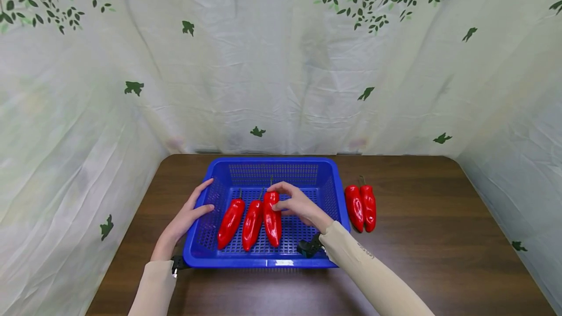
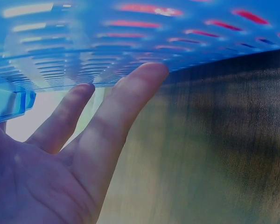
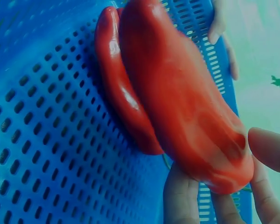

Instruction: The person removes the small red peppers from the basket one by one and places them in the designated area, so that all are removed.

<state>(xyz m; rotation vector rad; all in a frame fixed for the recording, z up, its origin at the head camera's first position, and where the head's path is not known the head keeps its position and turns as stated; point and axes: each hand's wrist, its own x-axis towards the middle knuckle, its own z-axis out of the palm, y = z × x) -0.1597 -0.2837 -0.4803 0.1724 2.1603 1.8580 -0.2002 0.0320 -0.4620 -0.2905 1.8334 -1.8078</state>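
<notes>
My right hand [image 1: 298, 205] pinches a red pepper [image 1: 273, 226] near its stem end, inside a blue plastic basket [image 1: 267, 262]. In the right wrist view the thumb lies on one side of that pepper [image 3: 182, 88] and the other fingers reach under it. Two more red peppers [image 1: 231, 223] [image 1: 252, 226] lie to its left on the slotted floor. At the basket's left side, my left hand [image 1: 189, 216] holds the rim, thumb and forefinger over it. The left wrist view shows other fingers [image 2: 116, 116] stretched along the outside wall.
Two more red peppers [image 1: 354, 208] [image 1: 369, 207] lie side by side on the brown wooden table [image 1: 430, 218], just right of the basket. Pale curtains [image 1: 281, 72] with leaf prints hang behind the table and along both sides.
</notes>
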